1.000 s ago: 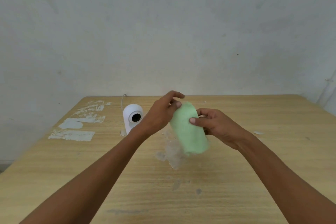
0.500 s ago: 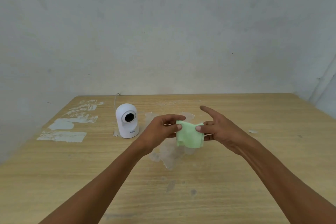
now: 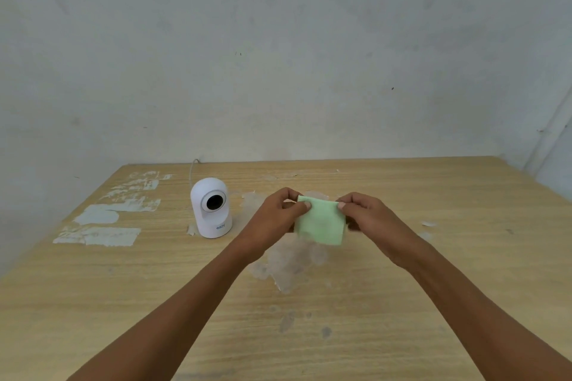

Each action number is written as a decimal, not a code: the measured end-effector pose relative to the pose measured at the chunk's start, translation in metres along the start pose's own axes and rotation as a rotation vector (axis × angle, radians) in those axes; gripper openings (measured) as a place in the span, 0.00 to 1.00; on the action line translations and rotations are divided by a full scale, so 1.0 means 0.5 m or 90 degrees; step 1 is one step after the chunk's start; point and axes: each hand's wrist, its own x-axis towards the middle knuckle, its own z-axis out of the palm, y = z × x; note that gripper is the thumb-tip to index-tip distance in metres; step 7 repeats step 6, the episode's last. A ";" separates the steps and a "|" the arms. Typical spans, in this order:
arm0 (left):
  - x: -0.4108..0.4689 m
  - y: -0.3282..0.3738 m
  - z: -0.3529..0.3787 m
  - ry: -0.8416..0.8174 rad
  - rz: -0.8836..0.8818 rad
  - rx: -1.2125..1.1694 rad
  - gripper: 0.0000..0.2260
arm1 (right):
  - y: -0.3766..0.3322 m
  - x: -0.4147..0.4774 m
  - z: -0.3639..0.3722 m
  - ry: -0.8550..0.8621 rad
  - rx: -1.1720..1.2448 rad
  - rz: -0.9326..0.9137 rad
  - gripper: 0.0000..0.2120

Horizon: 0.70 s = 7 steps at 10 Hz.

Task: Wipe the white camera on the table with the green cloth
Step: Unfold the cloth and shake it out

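Cloth: the green cloth point(image 3: 320, 223) hung folded in a rough square above the middle of the table, clear of the surface; its top edge was stretched between the two hands; its lower edge dangled free
Left hand: the left hand point(image 3: 274, 219) was pinched shut on the cloth's top left corner, thumb and forefinger pressed together over the fabric; the other fingers curled behind it
Right hand: the right hand point(image 3: 366, 215) was pinched shut on the top right corner in the same way; the thumb tip lay on the near face of the cloth
Camera: the white camera point(image 3: 212, 209) stood upright on the table, left of the hands and a little farther back; its dark round lens faced the near right; small blue lettering marked its base, too small to read; nothing touched it, and the cloth was well apart from it
Cable: a thin white cable point(image 3: 192, 168) rose behind the camera toward the far edge
Table: the wooden table point(image 3: 433, 288) carried torn pale patches point(image 3: 102, 219) at the far left; a whitish scuffed stain point(image 3: 291, 263) lay below the cloth; a few grey spots sat nearer
Wall: a plain grey wall point(image 3: 278, 56) stood behind the table
Containers: I could see none on the table
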 end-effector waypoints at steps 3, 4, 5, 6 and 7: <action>0.030 -0.047 0.027 -0.015 -0.118 -0.053 0.17 | 0.064 0.053 -0.008 0.061 0.082 0.123 0.09; 0.054 -0.067 0.042 0.038 -0.058 0.133 0.14 | 0.086 0.083 -0.002 0.095 0.002 0.135 0.08; 0.079 -0.080 0.057 0.066 -0.005 0.299 0.08 | 0.107 0.106 0.008 0.119 -0.103 0.106 0.11; 0.087 -0.081 0.062 0.077 0.024 0.391 0.09 | 0.109 0.112 0.010 0.137 -0.199 0.089 0.15; 0.087 -0.081 0.062 0.077 0.024 0.391 0.09 | 0.109 0.112 0.010 0.137 -0.199 0.089 0.15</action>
